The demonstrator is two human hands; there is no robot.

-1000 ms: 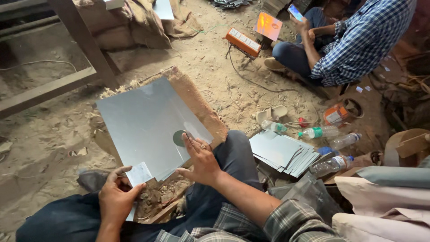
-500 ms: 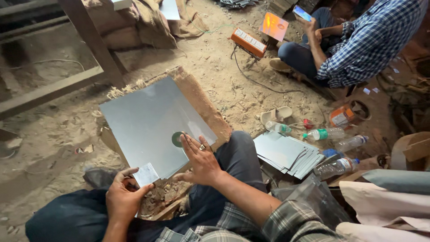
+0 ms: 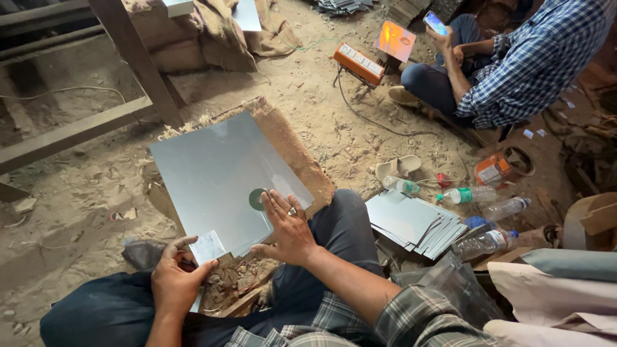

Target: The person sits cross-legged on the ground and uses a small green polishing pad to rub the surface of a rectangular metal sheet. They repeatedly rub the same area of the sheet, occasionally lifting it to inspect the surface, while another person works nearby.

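A large shiny metal sheet [image 3: 218, 173] lies on a brown board [image 3: 292, 151] on the sandy floor in front of my knees. My right hand [image 3: 287, 226] rests flat on the sheet's near right part, fingers spread, next to a small green ring [image 3: 257, 199] lying on the metal. My left hand [image 3: 177, 279] grips the sheet's near corner, where a small pale square piece [image 3: 207, 247] shows between thumb and fingers.
A stack of similar metal sheets [image 3: 414, 223] lies to the right, with several plastic bottles [image 3: 488, 205] beyond. Another person in a checked shirt [image 3: 514, 64] sits at the far right holding a phone. A wooden frame [image 3: 128, 58] stands at the upper left, with an orange box [image 3: 358, 63] farther back.
The view has shifted slightly. My left hand has tightened on the sheet's near corner; my right hand stays flat beside the green ring.
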